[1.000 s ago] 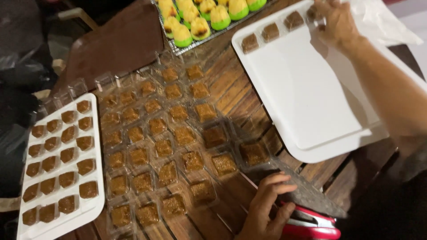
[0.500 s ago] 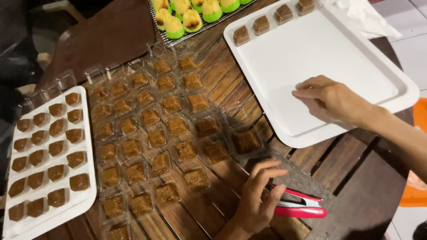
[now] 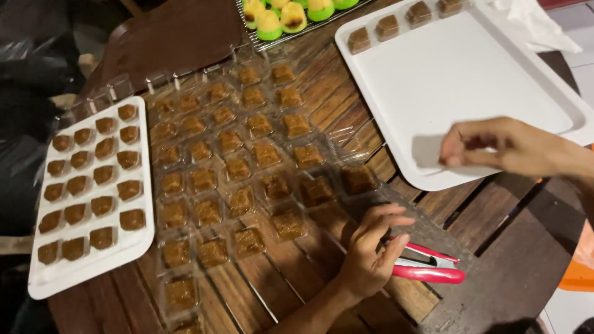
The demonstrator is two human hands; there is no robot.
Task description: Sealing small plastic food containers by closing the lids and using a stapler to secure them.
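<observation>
Left hand (image 3: 366, 256) fingertips over red stapler (image 3: 427, 265) (touching)

A table (image 3: 495, 247) of dark, grainy wooden slats is seen. The sweets (image 3: 247, 167) are covered by clear, glossy plastic cups. The two trays (image 3: 470, 80) (image 3: 93, 272) are made of smooth matt white plastic. The stapler (image 3: 430, 263) is cased in shiny red plastic with metal.

A red-handled stapler (image 3: 427, 265) lies flat on the wooden table — just beside clear little boxes (image 3: 297, 216) of brown sweets.
</observation>
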